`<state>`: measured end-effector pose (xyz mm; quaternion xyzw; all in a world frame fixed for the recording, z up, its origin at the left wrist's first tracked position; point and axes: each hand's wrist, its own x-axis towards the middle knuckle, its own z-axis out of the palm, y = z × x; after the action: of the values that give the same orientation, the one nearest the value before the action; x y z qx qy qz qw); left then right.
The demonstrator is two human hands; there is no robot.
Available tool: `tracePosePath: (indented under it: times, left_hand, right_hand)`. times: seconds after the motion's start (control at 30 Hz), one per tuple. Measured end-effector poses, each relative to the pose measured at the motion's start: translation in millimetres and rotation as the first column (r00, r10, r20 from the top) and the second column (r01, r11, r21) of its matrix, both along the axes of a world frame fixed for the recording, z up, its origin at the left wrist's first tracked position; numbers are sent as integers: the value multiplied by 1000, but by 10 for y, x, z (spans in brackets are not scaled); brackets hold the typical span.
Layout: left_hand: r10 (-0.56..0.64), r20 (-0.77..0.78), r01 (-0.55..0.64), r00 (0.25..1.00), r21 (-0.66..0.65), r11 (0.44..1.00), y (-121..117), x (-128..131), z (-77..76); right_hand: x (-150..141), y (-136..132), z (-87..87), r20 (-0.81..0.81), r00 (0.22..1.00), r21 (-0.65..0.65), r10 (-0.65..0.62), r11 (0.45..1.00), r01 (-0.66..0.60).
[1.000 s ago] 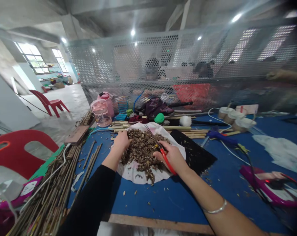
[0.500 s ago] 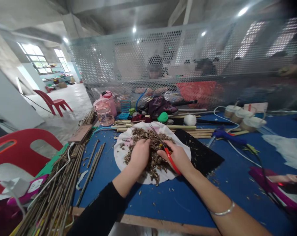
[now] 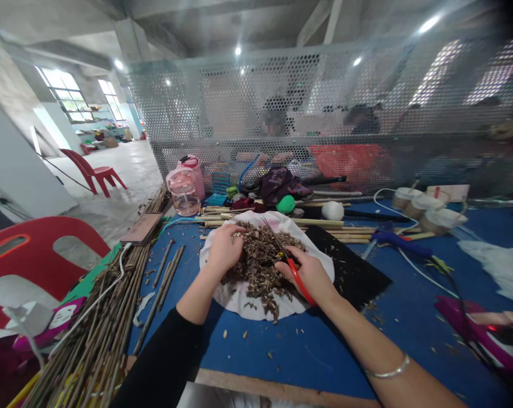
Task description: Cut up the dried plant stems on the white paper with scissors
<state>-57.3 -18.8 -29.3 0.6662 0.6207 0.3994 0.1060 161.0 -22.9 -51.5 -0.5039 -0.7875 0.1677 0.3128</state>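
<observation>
A heap of dry brown plant bits point(image 3: 262, 260) lies spread on a round white cloth point(image 3: 239, 306) on the blue table. My left hand point(image 3: 225, 249) is over the heap's left edge, fingers bent, index finger and thumb apart, with nothing visible between them. In my right hand point(image 3: 309, 275) I hold scissors with red handles point(image 3: 296, 279); their dark blades point up and away over the heap. The blades look nearly closed. My right thumb and fingertips rest low by the heap's right side.
Thin sticks point(image 3: 94, 317) lie bundled at the left, a phone point(image 3: 140, 228) on them. Behind the cloth are bamboo sticks point(image 3: 336, 224), a green yarn ball point(image 3: 285, 204), a white ball point(image 3: 333, 211) and a pink jug point(image 3: 183, 195). A black sheet point(image 3: 353, 260) lies at right; a perforated screen point(image 3: 222, 107) stands behind.
My left hand has moved left and slightly away from me, from the heap's middle to its left edge, uncovering more plant bits. My right hand still holds the scissors in nearly the same place.
</observation>
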Motion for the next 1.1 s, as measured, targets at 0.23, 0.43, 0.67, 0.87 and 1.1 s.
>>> tracePosePath:
  times: [0.23,0.43,0.67,0.87,1.1]
  left_hand:
    - [-147,-354,63,924,-237,969,395,-196,-114]
    - [-99,-325,-10,941,-318,948,413,-121,-180]
    - [37,7,-35,999,-173,984,241,-148,-129]
    - [99,251,-64,963,-144,988,-72,2,-37]
    - [2,392,74,920,-178,981,-141,153,-157]
  right_hand:
    - [1,-19,34,-10,999,-23,35,999,-36]
    - [1,-41,73,-6,1000,-45,30,999,-30]
    - [-10,-69,107,-1,999,-33,33,999,-33]
    - [-61,-133,145,18,998,-20,54,998,-54]
    - [-97,-146,125,65,997,-24,36,999,-35]
